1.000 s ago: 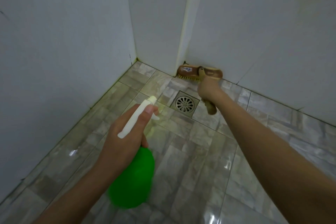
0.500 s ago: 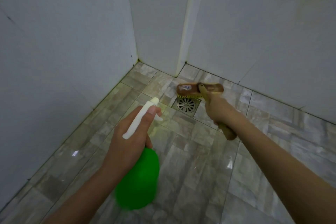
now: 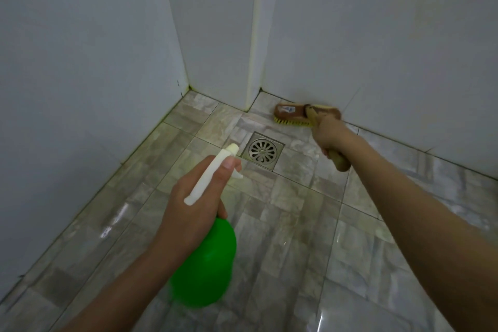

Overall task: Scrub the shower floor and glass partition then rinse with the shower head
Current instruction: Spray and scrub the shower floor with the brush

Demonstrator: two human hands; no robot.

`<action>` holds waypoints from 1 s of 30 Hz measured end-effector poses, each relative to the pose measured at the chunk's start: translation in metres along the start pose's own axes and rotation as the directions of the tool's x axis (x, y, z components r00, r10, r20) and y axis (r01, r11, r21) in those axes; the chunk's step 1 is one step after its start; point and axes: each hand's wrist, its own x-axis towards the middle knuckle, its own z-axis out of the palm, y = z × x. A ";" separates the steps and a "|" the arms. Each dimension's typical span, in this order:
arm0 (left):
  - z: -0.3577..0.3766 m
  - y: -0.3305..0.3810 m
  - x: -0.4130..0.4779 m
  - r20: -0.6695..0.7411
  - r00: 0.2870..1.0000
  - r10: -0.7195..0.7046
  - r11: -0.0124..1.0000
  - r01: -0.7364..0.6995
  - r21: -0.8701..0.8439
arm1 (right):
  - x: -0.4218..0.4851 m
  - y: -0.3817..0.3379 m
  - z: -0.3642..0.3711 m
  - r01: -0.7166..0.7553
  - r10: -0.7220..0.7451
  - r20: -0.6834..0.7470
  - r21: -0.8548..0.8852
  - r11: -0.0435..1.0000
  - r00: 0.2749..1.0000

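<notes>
Right hand [image 3: 327, 135] was clenched round the wooden handle of the scrub brush [image 3: 292, 114], mid-shaft. The handle butt stuck out of the fist at 5 o'clock, and the brush head sat at 11 o'clock from the knuckles. Head's long axis ran 9-to-3, parallel to the base of the right wall [image 3: 404, 35], touching it or just beside it, can't tell which. Yellow bristles were down on the floor tiles [image 3: 296, 224]. Handle axis ran roughly 11-to-5, so my read is that the next stroke is a pull back toward 5 or a slide along the wall joint toward 3. Left hand [image 3: 188, 210] gripped the neck of the green spray bottle [image 3: 206, 267], thumb on top of the white sprayer head [image 3: 213, 174], nozzle aimed at 1 o'clock toward the floor drain [image 3: 262, 150]. Couldn't see whether a finger was on the trigger. Drain lay between the hands, 2 o'clock from the left and 9 o'clock from the right, near the brush head but apart. Floor was glossy grey marbled tile, with glare spots at 5 and 8 o'clock in frame and yellowish grout along the left wall [image 3: 80, 62]. A white boxed-out column [image 3: 215, 21] filled the corner at 12. Glass partition and shower head weren't in view. I'd judge the floor scrub was under way.
</notes>
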 end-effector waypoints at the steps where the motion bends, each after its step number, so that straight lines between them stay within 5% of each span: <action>1: 0.001 0.000 -0.001 0.007 1.000 0.003 1.000 -0.003 0.002 | -0.003 0.000 0.000 -0.012 0.012 -0.002 0.031 0.999 1.000; 6: 0.009 0.005 0.004 0.019 1.000 -0.011 0.999 0.012 -0.049 | -0.064 0.038 0.030 0.017 -0.017 0.009 0.019 1.000 1.000; 11: 0.021 0.009 0.002 0.053 0.999 -0.009 0.999 0.011 -0.047 | -0.006 0.040 -0.006 -0.056 0.058 -0.032 0.052 0.997 0.998; 16: 0.027 0.009 0.007 0.090 0.996 0.001 0.999 0.004 -0.047 | -0.079 0.073 0.021 0.021 -0.021 -0.015 0.043 0.999 1.000; 22: 0.040 0.014 0.003 0.113 0.994 0.012 0.999 -0.006 -0.053 | -0.016 0.076 -0.021 -0.049 0.051 -0.089 0.019 0.999 0.995; 27: 0.044 0.014 0.005 0.128 0.992 0.002 0.999 0.004 -0.048 | -0.104 0.106 0.021 -0.023 0.030 -0.079 0.088 0.996 0.996; 30: 0.053 0.014 0.004 0.181 0.983 0.017 1.000 -0.013 -0.024 | -0.058 0.119 0.007 -0.092 0.098 -0.157 0.045 0.995 0.983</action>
